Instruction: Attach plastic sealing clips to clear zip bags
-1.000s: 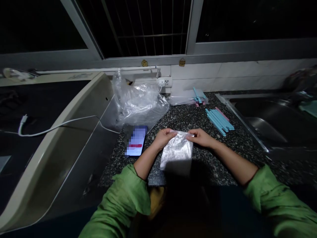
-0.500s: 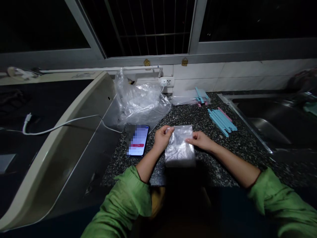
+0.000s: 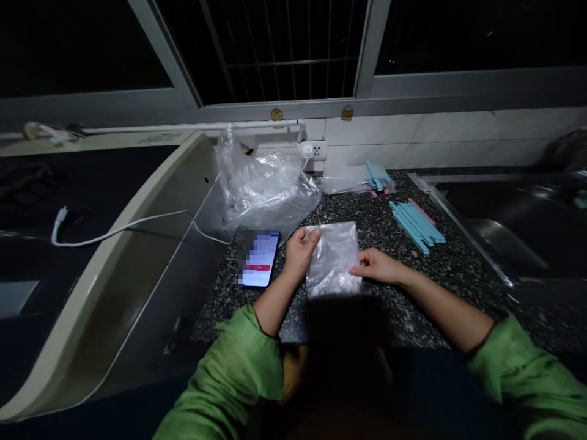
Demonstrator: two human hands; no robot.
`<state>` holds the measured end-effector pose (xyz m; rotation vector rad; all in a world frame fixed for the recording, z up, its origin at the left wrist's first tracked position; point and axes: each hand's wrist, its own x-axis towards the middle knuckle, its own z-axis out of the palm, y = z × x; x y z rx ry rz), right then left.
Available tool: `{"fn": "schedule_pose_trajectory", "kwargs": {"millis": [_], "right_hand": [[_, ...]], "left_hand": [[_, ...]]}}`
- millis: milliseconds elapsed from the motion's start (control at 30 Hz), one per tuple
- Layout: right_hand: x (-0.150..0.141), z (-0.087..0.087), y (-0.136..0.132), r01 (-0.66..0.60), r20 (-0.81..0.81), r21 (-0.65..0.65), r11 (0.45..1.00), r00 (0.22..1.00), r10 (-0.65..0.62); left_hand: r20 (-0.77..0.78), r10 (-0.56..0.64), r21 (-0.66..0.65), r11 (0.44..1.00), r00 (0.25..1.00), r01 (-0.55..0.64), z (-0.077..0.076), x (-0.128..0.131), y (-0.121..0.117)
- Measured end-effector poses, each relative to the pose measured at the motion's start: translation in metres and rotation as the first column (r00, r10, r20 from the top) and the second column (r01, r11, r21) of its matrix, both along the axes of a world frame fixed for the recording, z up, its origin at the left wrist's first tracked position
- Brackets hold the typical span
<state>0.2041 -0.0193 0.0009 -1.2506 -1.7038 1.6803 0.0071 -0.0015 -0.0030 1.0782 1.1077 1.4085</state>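
Observation:
A folded clear plastic bag [image 3: 334, 260], flat and roughly square, is held up over the front of the dark speckled counter [image 3: 275, 327]. My left hand [image 3: 300, 252] pinches its upper left edge, thumb on the near face. My right hand [image 3: 376, 266] grips its right edge, lower down, between thumb and fingers. The fingers behind the plastic are hidden. To the left of my left hand lies a phone [image 3: 259, 260] with a lit screen. Several light blue strips [image 3: 416, 226] and a pink strip [image 3: 422, 211] lie side by side beyond my right hand.
A large crumpled clear plastic bag [image 3: 270, 189] sits at the back left. Behind it, a charger [image 3: 307, 151] is plugged into a wall socket. Another clear packet [image 3: 346, 183] holds blue and pink pieces. A sink [image 3: 509, 238] lies right; a cream-edged appliance [image 3: 137, 214] with a white cable stands left.
The folded plastic bag has tilted slightly, its bottom edge now higher. My right hand has slid a little lower along its right edge. My left hand keeps its pinch.

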Motion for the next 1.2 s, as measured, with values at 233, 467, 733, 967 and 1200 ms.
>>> {"fn": "schedule_pose_trajectory", "kwargs": {"millis": [233, 467, 733, 967, 1200], "right_hand": [[0.013, -0.001, 0.013, 0.007, 0.100, 0.164, 0.986, 0.995, -0.023], [0.074, 0.012, 0.041, 0.149, 0.606, 0.722, 0.675, 0.333, -0.722], [0.086, 0.012, 0.043, -0.025, 0.749, 0.662, 0.749, 0.050, -0.661], [0.079, 0.012, 0.040, -0.114, 0.742, 0.670, 0.733, 0.081, -0.665], [0.074, 0.015, 0.038, -0.071, 0.807, 0.589, 0.805, 0.012, -0.590]], "left_hand": [[0.109, -0.177, -0.170, 0.966, 0.978, 0.194, -0.005, -0.001, -0.001], [0.123, -0.203, -0.206, 0.952, 0.971, 0.225, -0.002, -0.004, -0.002], [0.105, -0.239, -0.230, 0.939, 0.965, 0.257, -0.001, -0.004, -0.002], [0.098, -0.275, -0.256, 0.922, 0.956, 0.291, -0.002, -0.005, 0.000], [0.106, -0.283, -0.261, 0.917, 0.953, 0.302, -0.004, -0.005, 0.002]]}}
